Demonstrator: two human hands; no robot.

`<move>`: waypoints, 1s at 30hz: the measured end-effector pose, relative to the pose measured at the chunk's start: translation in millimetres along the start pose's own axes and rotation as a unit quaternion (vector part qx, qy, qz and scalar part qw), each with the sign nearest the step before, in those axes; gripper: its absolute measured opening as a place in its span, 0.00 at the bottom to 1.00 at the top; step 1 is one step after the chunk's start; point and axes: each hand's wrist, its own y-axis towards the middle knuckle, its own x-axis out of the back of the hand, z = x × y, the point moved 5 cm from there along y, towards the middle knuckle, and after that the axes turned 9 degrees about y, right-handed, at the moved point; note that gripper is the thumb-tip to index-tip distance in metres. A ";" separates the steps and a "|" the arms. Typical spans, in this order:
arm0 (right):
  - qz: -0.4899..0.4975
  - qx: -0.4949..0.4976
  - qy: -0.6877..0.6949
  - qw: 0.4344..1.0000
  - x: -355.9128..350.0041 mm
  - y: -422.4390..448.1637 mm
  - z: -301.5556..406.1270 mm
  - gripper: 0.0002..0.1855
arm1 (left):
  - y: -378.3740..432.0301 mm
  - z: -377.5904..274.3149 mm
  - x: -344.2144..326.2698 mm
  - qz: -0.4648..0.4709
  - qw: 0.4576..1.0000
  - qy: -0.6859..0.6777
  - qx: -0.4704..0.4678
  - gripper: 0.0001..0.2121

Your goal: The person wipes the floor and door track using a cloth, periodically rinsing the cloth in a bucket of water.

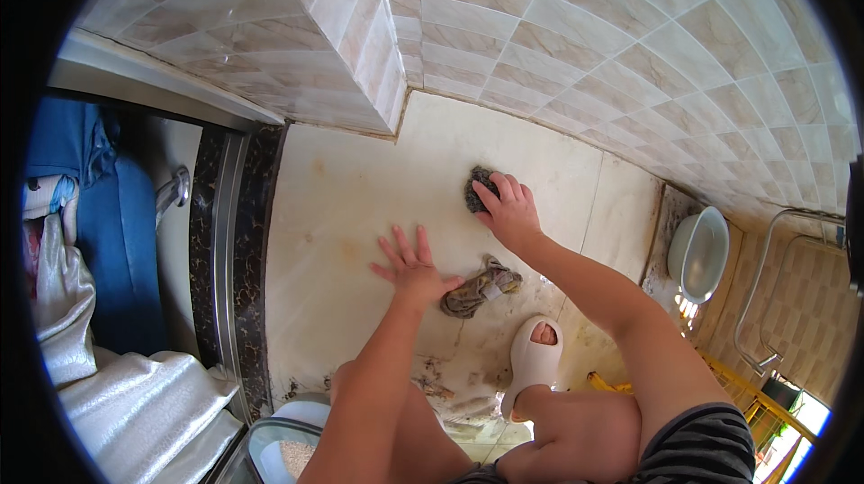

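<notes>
My right hand (511,206) grips a dark grey scouring pad (476,191), pressed against the cream floor tile (439,140) near the wall corner. With its fingers spread, my left hand (415,271) rests flat on the same floor, lower and to the left. A crumpled, dirty grey-brown cloth (469,296) lies beside my left thumb, which meets its edge or overlaps it; I cannot tell which. Yellowish stains mark the tile left of my hands, and black grime spots the floor nearer my feet.
Marbled wall tiles (574,45) border the floor, with a projecting corner (378,99). At right stand a pale basin (699,254) and a bent metal pipe (749,308). My slipper (535,356) is below. Left are a dark threshold (253,268) and silvery fabric (135,403); a litter-like tray (277,440) stands bottom left.
</notes>
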 end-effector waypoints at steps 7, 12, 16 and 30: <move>-0.006 -0.072 -0.124 0.990 1.1 84.8 -29.1 0.21 | 0.8 0.0 -6.8 -0.053 0.998 -0.045 -0.013 0.60; 0.115 -0.032 -0.132 0.984 -3.8 7.3 -16.9 0.28 | -2.9 4.0 -4.8 -0.051 0.997 -0.058 -0.020 0.59; 0.024 -0.034 -0.150 0.988 5.1 76.6 -27.3 0.25 | -0.4 -2.7 -5.5 -0.063 0.997 -0.046 -0.014 0.59; 0.042 -0.024 -0.129 0.990 2.2 45.3 -24.8 0.23 | -3.7 4.2 4.7 0.004 1.000 -0.023 0.003 0.59</move>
